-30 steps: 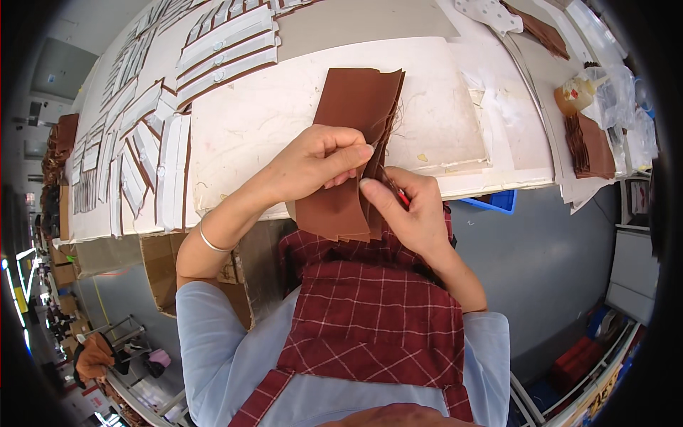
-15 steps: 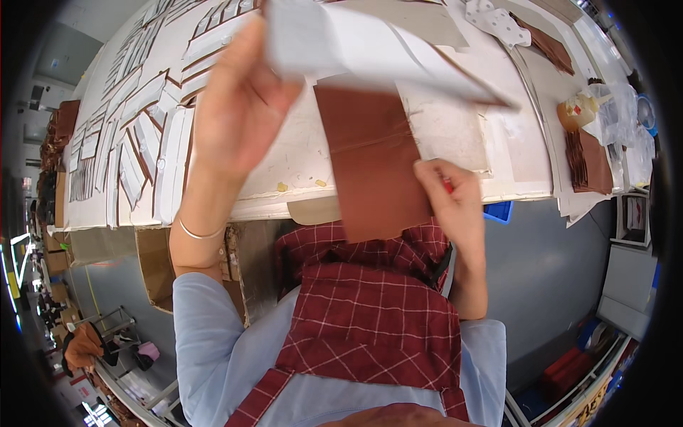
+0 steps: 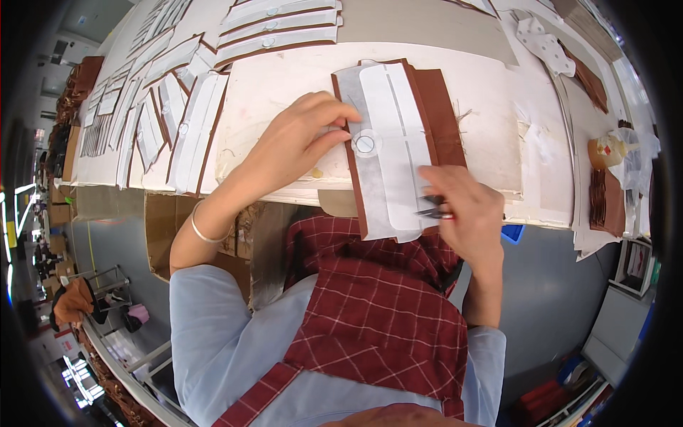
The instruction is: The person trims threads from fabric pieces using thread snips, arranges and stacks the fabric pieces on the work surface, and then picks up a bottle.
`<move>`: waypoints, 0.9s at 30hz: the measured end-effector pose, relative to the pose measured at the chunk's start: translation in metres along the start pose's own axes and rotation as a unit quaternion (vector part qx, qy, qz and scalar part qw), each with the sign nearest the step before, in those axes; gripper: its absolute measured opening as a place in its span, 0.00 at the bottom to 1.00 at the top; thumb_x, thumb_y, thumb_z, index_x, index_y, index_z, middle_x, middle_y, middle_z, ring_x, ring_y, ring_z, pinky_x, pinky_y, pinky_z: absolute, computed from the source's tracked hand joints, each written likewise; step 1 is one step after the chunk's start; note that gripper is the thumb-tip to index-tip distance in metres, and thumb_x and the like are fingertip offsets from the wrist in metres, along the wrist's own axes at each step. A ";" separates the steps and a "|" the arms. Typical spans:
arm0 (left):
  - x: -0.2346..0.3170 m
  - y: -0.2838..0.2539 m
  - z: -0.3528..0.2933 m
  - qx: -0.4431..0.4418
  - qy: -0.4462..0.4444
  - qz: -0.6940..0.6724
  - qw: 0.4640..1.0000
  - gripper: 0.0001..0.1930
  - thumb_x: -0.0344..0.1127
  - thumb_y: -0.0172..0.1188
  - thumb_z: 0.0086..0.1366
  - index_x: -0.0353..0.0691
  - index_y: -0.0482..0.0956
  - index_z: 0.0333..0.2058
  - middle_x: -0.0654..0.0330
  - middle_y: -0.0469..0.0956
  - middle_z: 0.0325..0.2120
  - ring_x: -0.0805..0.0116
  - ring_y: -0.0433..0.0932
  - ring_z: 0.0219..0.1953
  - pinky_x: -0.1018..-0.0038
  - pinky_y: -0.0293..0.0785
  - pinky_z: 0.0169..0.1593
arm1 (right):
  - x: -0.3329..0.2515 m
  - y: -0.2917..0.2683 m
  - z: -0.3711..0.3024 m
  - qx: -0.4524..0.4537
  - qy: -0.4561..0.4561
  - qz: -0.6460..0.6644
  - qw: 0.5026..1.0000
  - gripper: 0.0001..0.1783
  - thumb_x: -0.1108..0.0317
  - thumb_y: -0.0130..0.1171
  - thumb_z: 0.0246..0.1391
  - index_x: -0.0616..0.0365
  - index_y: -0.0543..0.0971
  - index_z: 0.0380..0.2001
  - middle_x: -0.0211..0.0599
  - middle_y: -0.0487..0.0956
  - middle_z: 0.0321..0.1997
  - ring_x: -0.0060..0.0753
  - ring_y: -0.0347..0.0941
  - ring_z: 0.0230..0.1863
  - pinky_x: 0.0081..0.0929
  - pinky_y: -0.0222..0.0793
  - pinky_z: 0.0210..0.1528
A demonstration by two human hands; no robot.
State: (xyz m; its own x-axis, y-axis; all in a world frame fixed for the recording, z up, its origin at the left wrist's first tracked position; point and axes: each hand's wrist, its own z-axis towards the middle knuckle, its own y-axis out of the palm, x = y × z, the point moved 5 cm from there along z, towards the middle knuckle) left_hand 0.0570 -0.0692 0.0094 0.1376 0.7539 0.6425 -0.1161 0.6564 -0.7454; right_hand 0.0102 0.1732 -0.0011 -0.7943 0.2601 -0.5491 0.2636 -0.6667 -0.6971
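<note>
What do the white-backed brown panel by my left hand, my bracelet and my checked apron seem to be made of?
The white-backed brown panel: perhaps leather-like sheet or cloth; its white side looks matte and papery, possibly nonwoven lining.

Bracelet: probably polished metal, judging by its silvery shine.

Apron: likely woven cloth, matte, from its soft folds.

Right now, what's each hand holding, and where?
Left hand: white-faced brown rectangular panel, by its left edge. Right hand: black-tipped tool, apparently by its handle.
</note>
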 end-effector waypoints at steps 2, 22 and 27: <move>-0.003 0.006 0.008 -0.009 0.077 0.003 0.997 0.12 0.26 0.62 0.64 0.39 0.80 0.47 0.60 0.75 0.36 0.68 0.76 0.36 0.74 0.71 0.34 | -0.010 0.016 0.010 -0.014 -0.060 -0.054 0.997 0.22 0.78 0.61 0.45 0.53 0.81 0.47 0.34 0.83 0.48 0.24 0.77 0.22 0.22 0.72 0.24; -0.008 0.000 0.004 -0.060 0.102 0.057 0.991 0.06 0.30 0.64 0.61 0.37 0.76 0.33 0.60 0.75 0.34 0.56 0.72 0.44 0.64 0.70 0.49 | -0.020 0.050 0.022 -0.106 -0.100 -0.194 0.970 0.22 0.67 0.67 0.50 0.50 0.82 0.52 0.27 0.80 0.59 0.21 0.72 0.18 0.21 0.71 0.22; 0.005 -0.003 0.007 0.047 0.094 0.079 0.991 0.05 0.29 0.64 0.61 0.37 0.77 0.34 0.58 0.76 0.35 0.55 0.73 0.44 0.64 0.70 0.49 | -0.018 0.050 0.021 -0.091 -0.108 -0.193 0.971 0.21 0.66 0.67 0.50 0.49 0.83 0.50 0.26 0.80 0.58 0.21 0.72 0.18 0.21 0.71 0.22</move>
State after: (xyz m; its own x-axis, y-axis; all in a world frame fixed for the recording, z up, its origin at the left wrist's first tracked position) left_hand 0.0513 -0.0671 0.0156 0.2903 0.8344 0.4685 -0.2410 0.5376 -0.8080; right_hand 0.0262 0.1202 -0.0159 -0.9445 0.2997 -0.1349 0.0003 -0.4098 -0.9122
